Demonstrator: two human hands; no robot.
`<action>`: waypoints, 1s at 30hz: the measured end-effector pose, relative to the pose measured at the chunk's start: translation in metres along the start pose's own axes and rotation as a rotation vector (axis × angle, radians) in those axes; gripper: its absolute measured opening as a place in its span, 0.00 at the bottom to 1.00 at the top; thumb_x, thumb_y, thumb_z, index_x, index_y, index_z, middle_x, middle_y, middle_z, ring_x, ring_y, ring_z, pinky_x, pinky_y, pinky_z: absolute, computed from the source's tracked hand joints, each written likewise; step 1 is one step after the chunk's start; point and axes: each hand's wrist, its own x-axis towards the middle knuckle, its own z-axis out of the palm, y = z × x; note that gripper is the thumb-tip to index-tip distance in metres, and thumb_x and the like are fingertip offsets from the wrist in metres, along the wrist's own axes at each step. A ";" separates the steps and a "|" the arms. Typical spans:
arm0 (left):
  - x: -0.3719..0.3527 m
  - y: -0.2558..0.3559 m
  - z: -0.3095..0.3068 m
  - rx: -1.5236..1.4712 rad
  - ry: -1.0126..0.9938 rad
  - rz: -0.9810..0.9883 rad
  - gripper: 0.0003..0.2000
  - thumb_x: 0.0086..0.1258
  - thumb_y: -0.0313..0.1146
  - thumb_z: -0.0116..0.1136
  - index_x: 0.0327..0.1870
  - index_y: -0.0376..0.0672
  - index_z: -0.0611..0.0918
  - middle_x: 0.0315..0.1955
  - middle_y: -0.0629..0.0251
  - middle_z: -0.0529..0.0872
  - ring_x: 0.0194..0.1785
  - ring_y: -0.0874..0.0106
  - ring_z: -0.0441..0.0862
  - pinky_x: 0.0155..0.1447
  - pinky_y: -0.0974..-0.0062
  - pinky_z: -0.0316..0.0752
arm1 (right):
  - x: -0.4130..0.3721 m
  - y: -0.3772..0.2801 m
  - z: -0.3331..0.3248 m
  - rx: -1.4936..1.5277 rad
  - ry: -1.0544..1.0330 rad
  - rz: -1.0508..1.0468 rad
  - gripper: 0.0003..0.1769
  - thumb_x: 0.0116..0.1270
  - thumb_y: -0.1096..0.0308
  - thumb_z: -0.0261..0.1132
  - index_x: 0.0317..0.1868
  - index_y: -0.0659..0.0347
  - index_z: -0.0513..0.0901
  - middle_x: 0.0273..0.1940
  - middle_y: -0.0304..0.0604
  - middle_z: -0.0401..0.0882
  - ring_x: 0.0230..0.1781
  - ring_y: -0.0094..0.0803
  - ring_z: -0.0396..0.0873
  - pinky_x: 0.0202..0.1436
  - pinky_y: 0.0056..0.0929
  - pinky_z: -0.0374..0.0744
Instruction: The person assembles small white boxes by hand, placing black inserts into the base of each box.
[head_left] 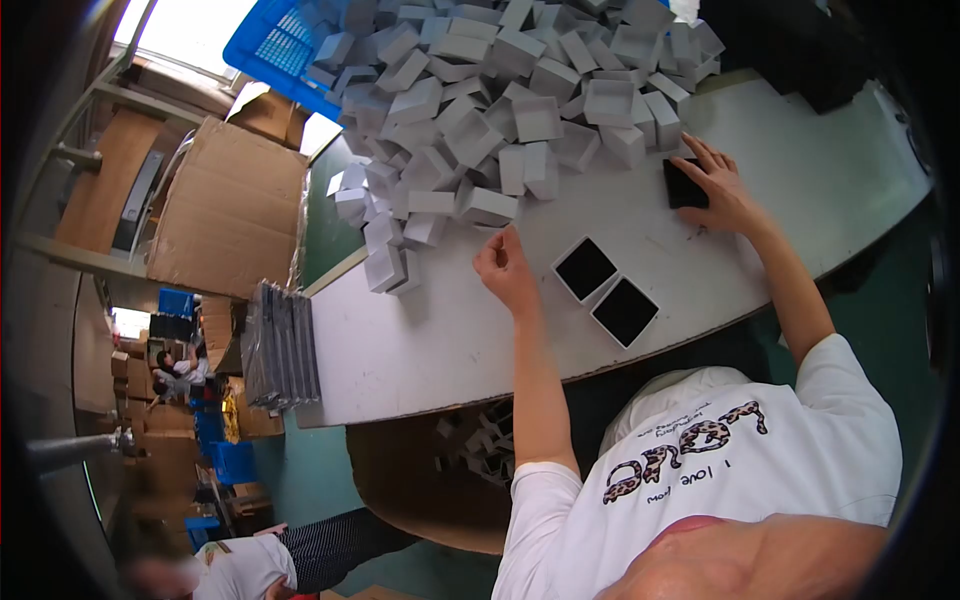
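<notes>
My left hand is closed, its fingertips pinched together just below a white box piece at the near edge of a big pile. Whatever the fingers hold, if anything, is too small or hidden. Over at the right, my right hand grips a black rectangular piece, thumb on the near side and fingers over the far side. Between my hands two small white boxes lie on the table, each with a black surface inside its white rim: one upper box and one lower box.
White open box pieces are heaped across the table. A blue crate stands behind them. Grey flat sheets stack at the left edge, near cardboard. Below is a carton with white pieces. Another person is at lower left.
</notes>
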 end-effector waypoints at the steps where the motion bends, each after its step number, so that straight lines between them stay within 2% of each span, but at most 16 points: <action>1: 0.021 -0.004 0.010 0.100 0.095 0.027 0.19 0.71 0.45 0.76 0.52 0.37 0.90 0.52 0.56 0.75 0.55 0.62 0.75 0.62 0.64 0.73 | -0.003 0.009 0.010 0.158 -0.037 0.022 0.46 0.62 0.56 0.77 0.81 0.50 0.71 0.85 0.54 0.58 0.83 0.57 0.59 0.84 0.58 0.59; 2: 0.042 -0.014 0.018 0.199 0.189 0.051 0.19 0.72 0.44 0.75 0.52 0.38 0.90 0.50 0.55 0.76 0.55 0.60 0.75 0.63 0.64 0.73 | -0.005 0.011 0.017 0.209 0.000 0.013 0.42 0.66 0.58 0.75 0.80 0.52 0.72 0.83 0.54 0.61 0.81 0.56 0.63 0.83 0.54 0.62; 4: 0.072 -0.037 0.030 0.501 0.169 0.106 0.18 0.72 0.43 0.74 0.53 0.39 0.90 0.51 0.53 0.77 0.57 0.56 0.75 0.63 0.62 0.73 | -0.004 0.017 0.029 0.147 0.010 0.006 0.40 0.70 0.58 0.73 0.80 0.54 0.71 0.83 0.53 0.62 0.81 0.56 0.63 0.83 0.53 0.63; 6: 0.078 -0.065 0.044 0.416 0.265 0.256 0.15 0.71 0.41 0.75 0.50 0.40 0.91 0.49 0.53 0.77 0.56 0.57 0.74 0.63 0.59 0.72 | 0.001 0.017 0.037 0.103 0.013 0.016 0.38 0.74 0.57 0.70 0.81 0.55 0.70 0.82 0.52 0.63 0.81 0.55 0.63 0.83 0.52 0.64; 8: 0.080 -0.053 0.050 0.393 0.301 0.467 0.12 0.71 0.38 0.75 0.48 0.43 0.91 0.48 0.55 0.77 0.55 0.58 0.73 0.63 0.57 0.70 | 0.001 0.018 0.038 0.065 -0.010 0.058 0.35 0.77 0.56 0.67 0.81 0.56 0.70 0.82 0.51 0.64 0.80 0.55 0.63 0.82 0.52 0.64; 9: 0.056 -0.030 0.053 0.420 0.287 0.585 0.09 0.71 0.36 0.74 0.47 0.44 0.92 0.47 0.57 0.77 0.55 0.59 0.73 0.64 0.57 0.68 | 0.001 0.016 0.035 0.084 0.001 0.040 0.35 0.78 0.55 0.66 0.80 0.56 0.70 0.82 0.51 0.64 0.80 0.55 0.63 0.82 0.52 0.65; 10: 0.028 -0.006 0.060 0.439 0.257 0.697 0.07 0.71 0.34 0.73 0.46 0.45 0.92 0.47 0.59 0.77 0.54 0.59 0.73 0.65 0.57 0.67 | 0.001 0.010 0.028 0.096 0.008 0.035 0.34 0.79 0.55 0.65 0.80 0.56 0.70 0.82 0.51 0.64 0.80 0.55 0.64 0.82 0.51 0.65; 13: -0.043 0.059 0.071 0.591 -0.165 0.913 0.07 0.70 0.31 0.73 0.46 0.49 0.92 0.45 0.65 0.77 0.55 0.61 0.72 0.67 0.58 0.62 | -0.004 0.008 0.021 0.125 0.013 0.034 0.32 0.80 0.53 0.63 0.79 0.57 0.72 0.80 0.52 0.66 0.79 0.55 0.65 0.81 0.51 0.66; 14: -0.061 0.067 0.077 0.608 -0.239 0.964 0.08 0.68 0.30 0.73 0.46 0.53 0.92 0.41 0.70 0.76 0.52 0.64 0.73 0.65 0.59 0.61 | -0.002 0.009 0.020 0.137 0.024 0.038 0.32 0.80 0.53 0.63 0.78 0.57 0.73 0.79 0.53 0.68 0.78 0.55 0.66 0.80 0.51 0.66; 17: -0.079 0.065 0.085 0.733 -0.315 1.068 0.10 0.67 0.29 0.73 0.47 0.55 0.92 0.38 0.71 0.76 0.47 0.66 0.74 0.62 0.60 0.61 | 0.000 0.015 0.025 0.137 0.093 0.015 0.31 0.80 0.53 0.63 0.77 0.57 0.74 0.76 0.53 0.71 0.75 0.55 0.69 0.78 0.50 0.69; 18: -0.081 0.065 0.086 0.711 -0.305 1.084 0.11 0.66 0.28 0.72 0.47 0.55 0.93 0.34 0.72 0.75 0.43 0.66 0.75 0.61 0.60 0.62 | -0.003 0.015 0.025 0.132 0.115 0.030 0.30 0.80 0.53 0.64 0.76 0.57 0.74 0.76 0.52 0.72 0.74 0.55 0.70 0.77 0.50 0.70; 20: -0.083 0.069 0.091 0.584 -0.357 1.069 0.09 0.70 0.29 0.70 0.48 0.52 0.91 0.32 0.72 0.76 0.40 0.69 0.76 0.58 0.62 0.66 | -0.003 0.016 0.022 0.131 0.167 0.037 0.29 0.80 0.53 0.64 0.76 0.56 0.75 0.74 0.52 0.74 0.72 0.54 0.72 0.75 0.49 0.71; 21: -0.083 0.071 0.091 0.533 -0.381 1.055 0.08 0.72 0.29 0.69 0.49 0.51 0.90 0.31 0.73 0.76 0.39 0.70 0.76 0.56 0.62 0.68 | -0.004 0.018 0.022 0.131 0.206 0.045 0.29 0.80 0.53 0.63 0.75 0.56 0.76 0.74 0.51 0.74 0.71 0.53 0.72 0.75 0.48 0.72; 23: -0.080 0.079 0.099 -0.255 -0.671 -0.015 0.05 0.77 0.31 0.67 0.49 0.47 0.88 0.28 0.75 0.77 0.34 0.73 0.76 0.51 0.65 0.72 | -0.002 0.022 0.021 0.131 0.283 0.048 0.28 0.81 0.53 0.63 0.75 0.56 0.76 0.73 0.51 0.75 0.70 0.52 0.74 0.74 0.47 0.72; 25: -0.082 0.079 0.094 -0.515 -0.756 -0.554 0.05 0.79 0.33 0.66 0.48 0.45 0.87 0.28 0.74 0.78 0.33 0.74 0.77 0.49 0.65 0.74 | 0.000 0.021 0.017 0.155 0.344 0.075 0.27 0.82 0.53 0.62 0.74 0.56 0.77 0.72 0.50 0.77 0.69 0.52 0.75 0.74 0.48 0.72; 30: -0.064 0.063 0.086 0.029 -0.841 -0.338 0.07 0.78 0.36 0.68 0.42 0.44 0.87 0.36 0.69 0.84 0.39 0.72 0.82 0.52 0.61 0.76 | -0.004 0.024 0.017 0.291 0.465 0.057 0.25 0.83 0.54 0.61 0.73 0.56 0.78 0.72 0.50 0.77 0.69 0.52 0.76 0.75 0.47 0.73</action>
